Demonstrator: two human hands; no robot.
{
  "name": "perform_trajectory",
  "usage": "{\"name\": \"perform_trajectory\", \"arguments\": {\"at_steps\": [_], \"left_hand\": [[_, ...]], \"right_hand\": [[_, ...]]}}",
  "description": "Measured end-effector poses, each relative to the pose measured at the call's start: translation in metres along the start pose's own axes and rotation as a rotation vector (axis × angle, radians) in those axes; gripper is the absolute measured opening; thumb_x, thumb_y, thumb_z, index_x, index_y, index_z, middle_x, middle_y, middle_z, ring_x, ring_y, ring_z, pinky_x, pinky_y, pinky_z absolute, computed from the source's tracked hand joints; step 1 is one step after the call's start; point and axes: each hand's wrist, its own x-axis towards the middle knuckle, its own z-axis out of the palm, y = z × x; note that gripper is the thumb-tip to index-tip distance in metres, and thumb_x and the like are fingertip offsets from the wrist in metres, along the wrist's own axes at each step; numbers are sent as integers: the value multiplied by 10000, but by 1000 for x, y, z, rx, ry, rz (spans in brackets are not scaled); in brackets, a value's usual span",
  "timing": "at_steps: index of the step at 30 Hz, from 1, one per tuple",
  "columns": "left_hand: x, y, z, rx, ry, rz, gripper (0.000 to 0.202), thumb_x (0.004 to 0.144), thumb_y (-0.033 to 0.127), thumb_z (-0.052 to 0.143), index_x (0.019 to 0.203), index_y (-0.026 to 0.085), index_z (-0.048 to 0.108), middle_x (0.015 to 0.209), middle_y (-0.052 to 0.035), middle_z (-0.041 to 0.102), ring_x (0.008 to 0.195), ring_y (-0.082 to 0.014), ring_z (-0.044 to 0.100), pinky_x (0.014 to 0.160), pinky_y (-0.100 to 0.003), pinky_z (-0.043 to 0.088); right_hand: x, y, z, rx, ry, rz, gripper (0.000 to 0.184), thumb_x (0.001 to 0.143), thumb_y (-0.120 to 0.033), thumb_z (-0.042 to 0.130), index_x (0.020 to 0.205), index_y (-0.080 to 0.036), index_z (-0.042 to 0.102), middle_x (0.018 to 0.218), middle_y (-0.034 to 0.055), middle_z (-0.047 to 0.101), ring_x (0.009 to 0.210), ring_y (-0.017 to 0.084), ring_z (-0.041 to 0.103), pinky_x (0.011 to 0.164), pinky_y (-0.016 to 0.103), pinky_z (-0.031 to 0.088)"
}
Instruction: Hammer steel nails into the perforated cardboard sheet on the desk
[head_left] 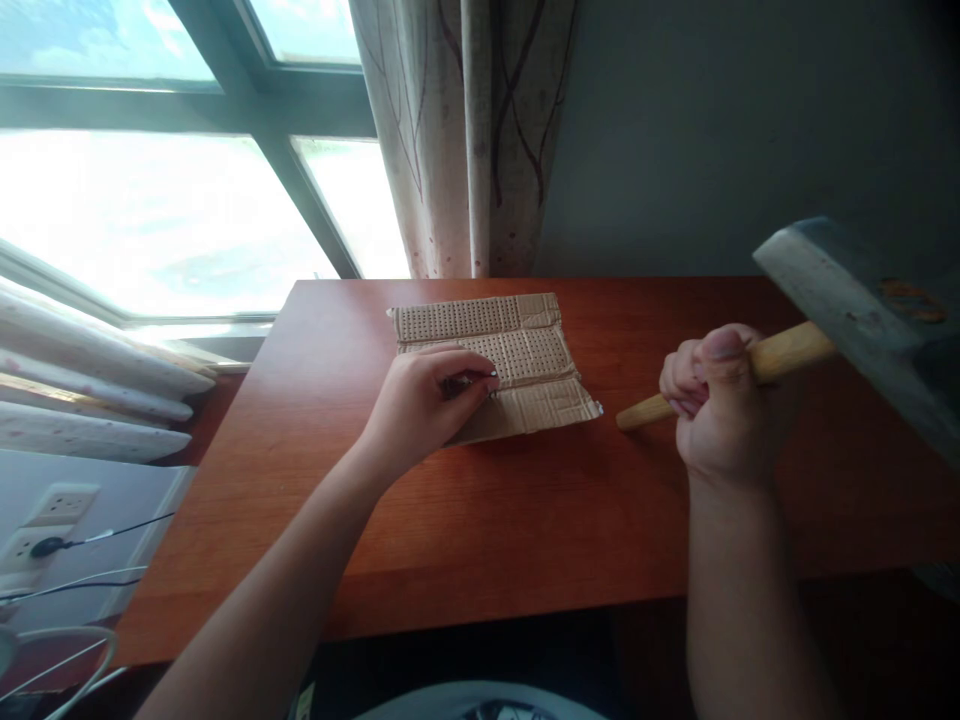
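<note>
Cardboard, a perforated brown sheet (pixel 501 365), sits under my left hand (pixel 420 405), which pinches a small nail (pixel 480 380) upright while my right hand (pixel 716 400) fists the wooden-handled steel hammer (pixel 847 300) raised clear above.

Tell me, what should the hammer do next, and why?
Probably swing gently down onto the nail. The right hand holds the hammer raised, while the left hand pinches the nail on the cardboard, fingers close by.
</note>
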Motion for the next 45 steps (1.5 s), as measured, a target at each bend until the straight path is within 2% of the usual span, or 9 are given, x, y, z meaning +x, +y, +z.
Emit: {"name": "perform_trajectory", "arguments": {"at_steps": [32, 40, 45], "left_hand": [[-1, 0, 0, -17, -2, -10, 78, 851, 189, 660, 825, 164, 730, 812, -24, 745, 726, -146, 660, 678, -253, 487], [0, -4, 4, 2, -43, -17, 84, 861, 202, 659, 854, 166, 735, 863, -38, 751, 764, -158, 667, 690, -263, 489], [1, -6, 5, 7, -58, -4, 88, 866, 206, 655, 849, 165, 731, 858, -44, 738, 761, -161, 656, 690, -269, 482]], "right_hand": [[-3, -1, 0, -1, -28, -24, 474, 879, -348, 695, 582, -209, 353, 447, -91, 323, 360, 51, 258, 360, 246, 159], [-4, -1, 0, 10, -38, -16, 472, 880, -327, 707, 579, -211, 361, 458, -86, 331, 367, 49, 280, 373, 258, 161], [-7, -3, 1, -47, -44, 2, 472, 893, -387, 683, 597, -217, 357, 467, -92, 307, 376, 53, 271, 385, 248, 168]]}}
